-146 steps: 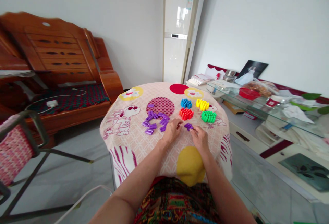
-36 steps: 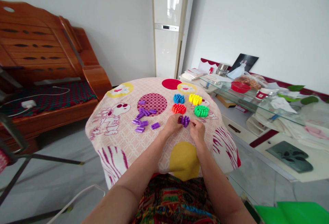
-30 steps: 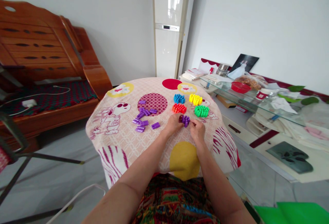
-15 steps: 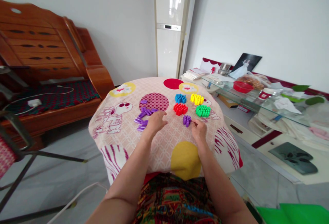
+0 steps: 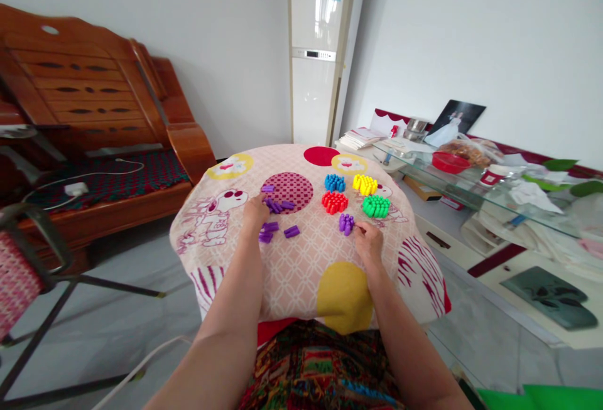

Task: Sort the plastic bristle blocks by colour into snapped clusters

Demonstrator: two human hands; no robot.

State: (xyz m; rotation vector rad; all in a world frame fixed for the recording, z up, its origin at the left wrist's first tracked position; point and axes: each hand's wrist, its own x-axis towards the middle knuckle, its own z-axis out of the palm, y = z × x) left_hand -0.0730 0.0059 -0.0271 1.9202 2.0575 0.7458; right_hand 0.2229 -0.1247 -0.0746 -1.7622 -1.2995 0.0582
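Observation:
A round table with a cartoon-print cloth (image 5: 301, 259) stands in front of me. My left hand (image 5: 255, 211) reaches left to several loose purple pegs (image 5: 277, 218); its fingers are curled over some of them, and what they hold is hidden. My right hand (image 5: 368, 239) rests on the cloth with fingers pinched beside a small standing cluster of purple pegs (image 5: 346, 223), touching its right side. Behind it stand clusters of red pegs (image 5: 335, 201), blue pegs (image 5: 334, 182), yellow pegs (image 5: 364, 184) and green pegs (image 5: 375, 206).
A wooden bench (image 5: 94, 121) with a white charger (image 5: 75, 188) is at the left. A metal chair frame (image 5: 32, 259) stands nearer. A tall white air conditioner (image 5: 315, 52) is behind the table. A cluttered glass shelf (image 5: 471, 178) runs along the right.
My left hand has left the purple cluster and moved left to the loose purple pegs. The loose pile has become smaller and the cluster larger. My right hand stays by the cluster.

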